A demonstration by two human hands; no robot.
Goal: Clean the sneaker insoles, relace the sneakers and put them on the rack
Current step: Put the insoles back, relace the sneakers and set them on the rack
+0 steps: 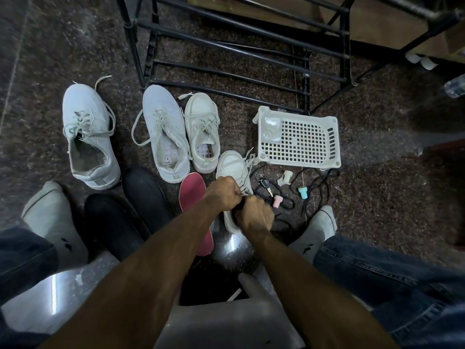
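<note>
A small white sneaker (232, 170) lies on the floor in front of me, its heel end hidden under my hands. My left hand (224, 193) is curled over its tongue and pinches the white lace. My right hand (254, 217) grips the sneaker's opening, with something dark between the fingers that I cannot make out. A red insole (192, 192) lies just left of this sneaker, partly under my left forearm. Three more white sneakers stand further back: a large one (88, 132) at left, another large one (164, 129), and a small one (202, 129).
A black metal shoe rack (226, 51) stands beyond the sneakers. A white perforated basket (302, 139) sits right of them. Keys (264, 183), black laces (317, 187) and small plastic caps lie by my right hand. Two black insoles (125, 207) lie left. My socked feet flank the area.
</note>
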